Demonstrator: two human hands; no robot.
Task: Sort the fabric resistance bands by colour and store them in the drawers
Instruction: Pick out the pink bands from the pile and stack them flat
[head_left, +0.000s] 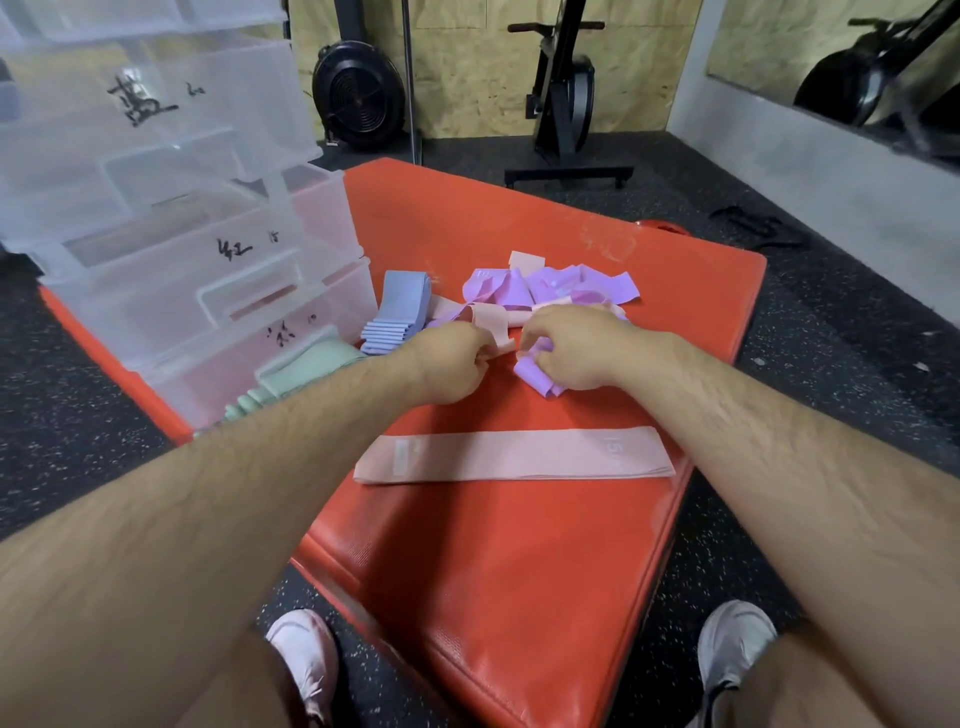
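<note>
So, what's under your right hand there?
A crumpled lilac band, gripped in the right hand, on the orange mat. The hand covers the band's middle and anything beneath.

Speckled black rubber floor (831, 322) — chipboard wall (467, 78) behind an exercise bike (566, 93) and a black fan wheel (358, 96).

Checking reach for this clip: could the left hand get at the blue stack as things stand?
Probably yes: the blue stack lies uncovered just left of the left hand, with nothing between them, though the hand's grip is taken up by a pink band.
</note>
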